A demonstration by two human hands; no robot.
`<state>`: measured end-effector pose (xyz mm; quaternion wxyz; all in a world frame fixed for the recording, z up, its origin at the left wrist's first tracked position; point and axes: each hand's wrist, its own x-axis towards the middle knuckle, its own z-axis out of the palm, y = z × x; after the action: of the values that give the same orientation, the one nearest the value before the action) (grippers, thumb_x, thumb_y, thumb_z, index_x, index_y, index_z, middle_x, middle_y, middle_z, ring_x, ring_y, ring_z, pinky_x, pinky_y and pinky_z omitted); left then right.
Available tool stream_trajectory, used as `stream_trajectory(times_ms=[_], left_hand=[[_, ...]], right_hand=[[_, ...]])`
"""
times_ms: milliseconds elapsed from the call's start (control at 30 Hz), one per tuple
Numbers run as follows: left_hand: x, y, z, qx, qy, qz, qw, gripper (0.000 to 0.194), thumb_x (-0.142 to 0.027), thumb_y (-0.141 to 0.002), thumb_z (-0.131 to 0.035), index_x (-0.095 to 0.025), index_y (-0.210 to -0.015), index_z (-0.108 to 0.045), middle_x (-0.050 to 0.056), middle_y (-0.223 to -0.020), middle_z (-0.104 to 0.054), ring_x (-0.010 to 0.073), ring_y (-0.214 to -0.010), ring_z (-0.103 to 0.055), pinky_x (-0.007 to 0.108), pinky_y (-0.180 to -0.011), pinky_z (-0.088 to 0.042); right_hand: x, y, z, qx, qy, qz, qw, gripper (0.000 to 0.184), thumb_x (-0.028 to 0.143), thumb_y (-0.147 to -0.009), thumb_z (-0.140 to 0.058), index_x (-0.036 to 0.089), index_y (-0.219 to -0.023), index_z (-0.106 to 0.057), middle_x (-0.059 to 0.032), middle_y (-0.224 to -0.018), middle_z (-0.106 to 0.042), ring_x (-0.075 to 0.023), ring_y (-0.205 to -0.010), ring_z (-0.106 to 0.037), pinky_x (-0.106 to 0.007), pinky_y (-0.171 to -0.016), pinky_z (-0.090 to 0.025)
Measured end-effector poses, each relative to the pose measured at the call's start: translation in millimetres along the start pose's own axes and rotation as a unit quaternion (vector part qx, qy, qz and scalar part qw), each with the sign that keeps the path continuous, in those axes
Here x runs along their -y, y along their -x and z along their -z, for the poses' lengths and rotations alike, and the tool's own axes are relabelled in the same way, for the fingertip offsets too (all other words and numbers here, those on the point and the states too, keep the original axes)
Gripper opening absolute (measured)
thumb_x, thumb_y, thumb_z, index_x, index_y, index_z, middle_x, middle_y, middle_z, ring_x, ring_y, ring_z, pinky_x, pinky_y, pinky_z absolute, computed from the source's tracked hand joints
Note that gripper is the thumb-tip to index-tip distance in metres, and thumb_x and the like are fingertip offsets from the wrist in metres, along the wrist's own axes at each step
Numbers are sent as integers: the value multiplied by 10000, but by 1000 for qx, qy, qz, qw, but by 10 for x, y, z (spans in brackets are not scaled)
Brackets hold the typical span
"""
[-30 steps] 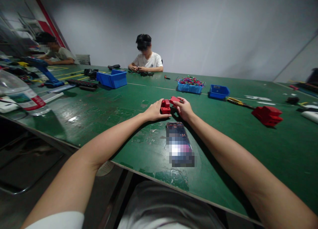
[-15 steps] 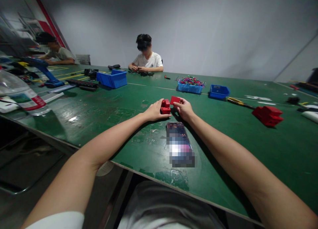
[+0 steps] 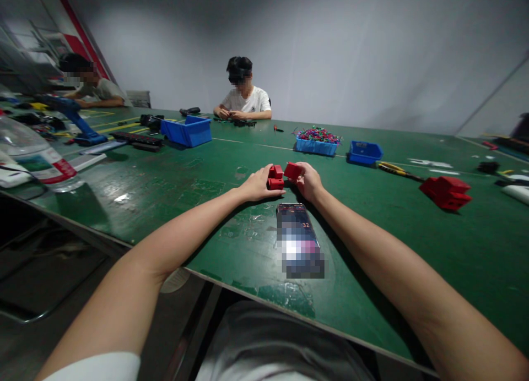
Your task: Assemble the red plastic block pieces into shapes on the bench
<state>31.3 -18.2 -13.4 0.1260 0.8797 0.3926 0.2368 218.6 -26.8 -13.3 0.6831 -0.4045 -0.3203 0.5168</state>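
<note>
My left hand [image 3: 257, 185] is closed around a notched red block [image 3: 275, 178] low over the green table [image 3: 198, 205]. Just to its right, my right hand [image 3: 309, 181] grips a smaller, flat-faced red piece [image 3: 293, 170] between thumb and fingers. A narrow gap shows between the two red parts. Closer to me, a phone [image 3: 297, 216] with a lit screen lies on the table between my forearms. Off to the right sits a larger red block [image 3: 445, 192], apart from both hands.
Farther back stand a blue bin [image 3: 187, 132], a light-blue tray [image 3: 316, 147] of colourful small pieces and a smaller blue bin [image 3: 364, 152]. Yellow-handled pliers [image 3: 392, 169] lie at right. A plastic bottle [image 3: 37, 155] and a blue power tool [image 3: 76, 119] are at left. Two people sit beyond.
My right hand has turned the small red piece, so its face is angled differently and the fingers sit more behind it. The left hand stays still with its block.
</note>
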Motion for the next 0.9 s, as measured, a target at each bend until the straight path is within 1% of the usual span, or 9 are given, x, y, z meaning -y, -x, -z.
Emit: stream_trajectory(times_ms=[133,300,467,600,767,833,900], left_hand=[[-3,0,4,3,-3,3,1000,1101,-732,-690,-634,-69,-1485,-259,262,-1477,-427,392,-1373,-440,509,-1121,-379],[-11,5,8,4,-4,-6,1000,1084,-729,-703,-624,-71,-1483,-258,247,-1472,-436,381,-1372,-441,493,-1112,-391],[-25,5,13,6,-4,-2,1000,1063,-711,-706,-635,-84,-1480,-264,247,-1473,-433,381,-1366,-443,506,-1113,-380],[-33,5,19,6,0,-6,1000,1068,-711,-703,-638,-71,-1476,-271,256,-1470,-432,380,-1352,-455,507,-1112,-379],[-28,1,21,7,-2,-3,1000,1073,-710,-705,-635,-62,-1477,-269,260,-1460,-439,383,-1341,-464,509,-1110,-379],[-24,0,19,7,-1,-5,1000,1073,-712,-705,-635,-70,-1481,-265,256,-1465,-435,385,-1342,-463,511,-1110,-379],[-20,2,17,6,1,-7,1000,1073,-717,-704,-634,-77,-1482,-266,252,-1465,-437,387,-1339,-467,510,-1107,-382]], right_hand=[[-37,-26,0,-3,-15,10,1000,75,202,-639,-606,207,-700,-561,47,-632,-604,-107,-574,-546,-217,-502,-502],[-72,-36,-7,15,-14,29,999,75,197,-585,-600,195,-643,-552,27,-661,-632,-120,-623,-575,-230,-540,-504],[-78,-37,5,16,-1,43,999,68,183,-566,-584,204,-611,-537,45,-611,-579,-115,-594,-540,-235,-546,-497],[-66,-24,4,17,7,37,999,78,173,-567,-595,200,-619,-544,42,-617,-584,-115,-599,-542,-237,-561,-506],[-40,25,-22,22,13,39,999,104,135,-588,-617,192,-649,-555,43,-640,-616,-98,-590,-557,-209,-565,-516],[-22,43,-38,23,11,30,999,102,131,-620,-629,186,-677,-565,32,-663,-640,-101,-600,-582,-204,-564,-527],[2,57,-55,12,5,15,1000,66,151,-681,-622,181,-717,-576,21,-670,-651,-107,-594,-601,-207,-544,-536]])
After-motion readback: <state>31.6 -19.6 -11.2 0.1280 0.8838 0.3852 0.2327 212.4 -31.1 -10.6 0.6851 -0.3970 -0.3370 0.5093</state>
